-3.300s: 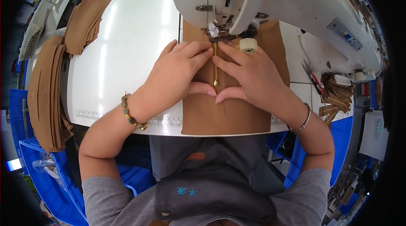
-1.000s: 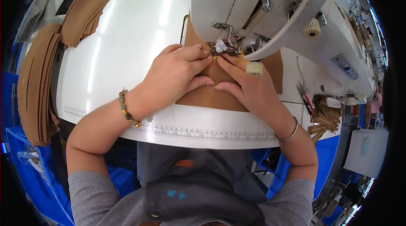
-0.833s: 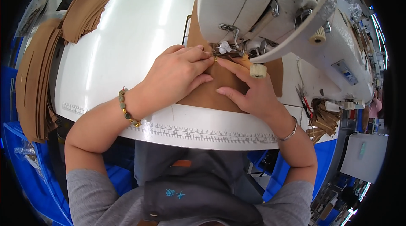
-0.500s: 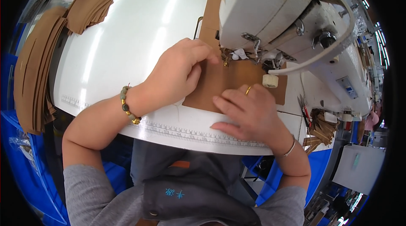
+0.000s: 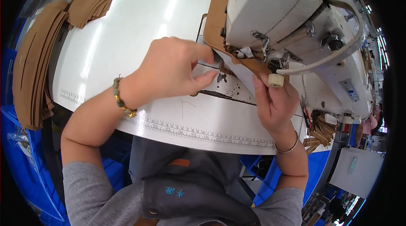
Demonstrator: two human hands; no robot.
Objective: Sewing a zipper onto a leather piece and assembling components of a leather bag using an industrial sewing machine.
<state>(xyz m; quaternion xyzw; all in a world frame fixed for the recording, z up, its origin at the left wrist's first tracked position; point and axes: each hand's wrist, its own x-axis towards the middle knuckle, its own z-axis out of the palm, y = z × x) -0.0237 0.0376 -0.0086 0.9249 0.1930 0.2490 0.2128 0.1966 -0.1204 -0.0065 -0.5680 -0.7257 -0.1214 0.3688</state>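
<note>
A brown flat panel (image 5: 217,16), leather or fabric, runs under the head of a white sewing machine (image 5: 270,16). Its near part is lifted and folded up, so a pale underside shows. My right hand (image 5: 277,101) pinches this raised edge between thumb and fingers, close to the machine's round cream knob (image 5: 276,80). My left hand (image 5: 175,67) hovers left of the needle area, thumb and index finger apart with nothing between them. The index fingertip is close to the panel's left edge; whether they touch I cannot tell. Machine parts hide the needle.
Stacks of brown pieces (image 5: 36,69) lie along the left, with another stack (image 5: 95,0) at the far left. A printed ruler scale (image 5: 190,135) follows the white table's front edge. Red-handled scissors (image 5: 305,112) and brown scraps (image 5: 319,131) lie at right.
The panel lay flat under both hands; its near part is now raised, baring the machine bed. My right hand has moved up and right with the edge. My left thumb and index finger have parted.
</note>
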